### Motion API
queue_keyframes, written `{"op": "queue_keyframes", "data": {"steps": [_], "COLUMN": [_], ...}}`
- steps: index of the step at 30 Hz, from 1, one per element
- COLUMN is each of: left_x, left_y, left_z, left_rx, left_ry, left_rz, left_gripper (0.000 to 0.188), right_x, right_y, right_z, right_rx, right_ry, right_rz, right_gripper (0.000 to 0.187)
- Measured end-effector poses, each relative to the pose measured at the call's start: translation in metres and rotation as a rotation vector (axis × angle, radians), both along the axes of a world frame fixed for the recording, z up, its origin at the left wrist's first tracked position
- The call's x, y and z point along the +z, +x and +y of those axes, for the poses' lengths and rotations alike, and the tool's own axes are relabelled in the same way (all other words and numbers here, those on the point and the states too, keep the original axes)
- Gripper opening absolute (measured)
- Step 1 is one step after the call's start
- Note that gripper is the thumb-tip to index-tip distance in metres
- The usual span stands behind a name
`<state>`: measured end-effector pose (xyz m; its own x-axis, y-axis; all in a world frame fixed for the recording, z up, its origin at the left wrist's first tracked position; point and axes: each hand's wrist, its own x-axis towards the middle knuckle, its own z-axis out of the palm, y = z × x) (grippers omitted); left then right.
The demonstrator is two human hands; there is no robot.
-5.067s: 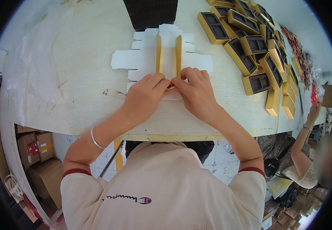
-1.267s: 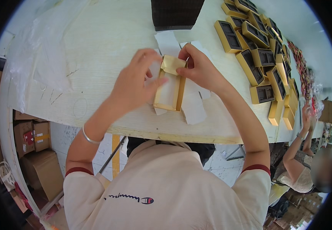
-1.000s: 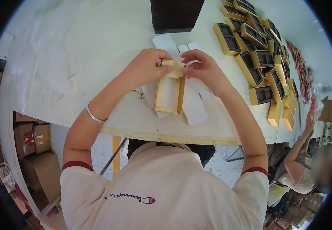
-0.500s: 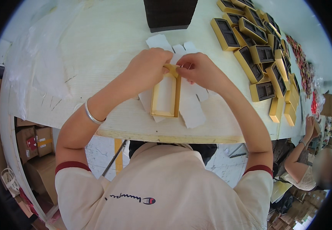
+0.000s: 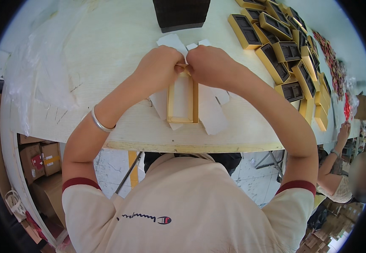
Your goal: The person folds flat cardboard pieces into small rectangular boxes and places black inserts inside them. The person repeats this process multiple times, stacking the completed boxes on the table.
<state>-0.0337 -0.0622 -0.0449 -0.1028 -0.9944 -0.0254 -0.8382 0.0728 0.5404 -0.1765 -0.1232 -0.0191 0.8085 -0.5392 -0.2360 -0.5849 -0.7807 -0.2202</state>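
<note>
A shallow gold cardboard box with a pale inside lies on flat white card blanks near the table's front edge. Both hands meet at its far end. My left hand is closed, thumb and fingers pinching the far left part of the rim. Curled over the far right corner, my right hand is closed too, its fingertips mostly hidden behind the knuckles. The far wall of the box is largely covered by the hands.
Many gold boxes with black inserts are heaped at the right. A tall black block stands at the back. Clear plastic film lies at the left. Cartons sit under the table; another person's hand shows at far right.
My right hand has turned over, knuckles now up, and its fingers have folded over the box's far end. Its elbow has swung outward. My left hand keeps its pinch.
</note>
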Motion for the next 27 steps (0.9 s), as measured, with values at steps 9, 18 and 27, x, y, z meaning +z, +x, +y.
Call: {"op": "queue_keyframes", "data": {"steps": [9,18,27], "left_x": [-0.004,-0.007,-0.010], "left_y": [0.005,0.014,0.010], "left_z": [-0.002,-0.016,-0.010], "left_rx": [-0.038,-0.039,-0.033], "left_ry": [-0.016,0.221,0.150], "left_rz": [-0.103,0.226,0.143], "left_gripper": [0.010,0.021,0.017], "right_x": [-0.001,-0.009,0.001], "right_y": [0.005,0.014,0.010], "right_z": [0.003,-0.002,-0.003], "right_rx": [0.071,-0.028,0.012], "right_ry": [-0.139,-0.021,-0.038], "right_rz": [0.134,0.179,0.129], "right_gripper": [0.008,0.016,0.022]}}
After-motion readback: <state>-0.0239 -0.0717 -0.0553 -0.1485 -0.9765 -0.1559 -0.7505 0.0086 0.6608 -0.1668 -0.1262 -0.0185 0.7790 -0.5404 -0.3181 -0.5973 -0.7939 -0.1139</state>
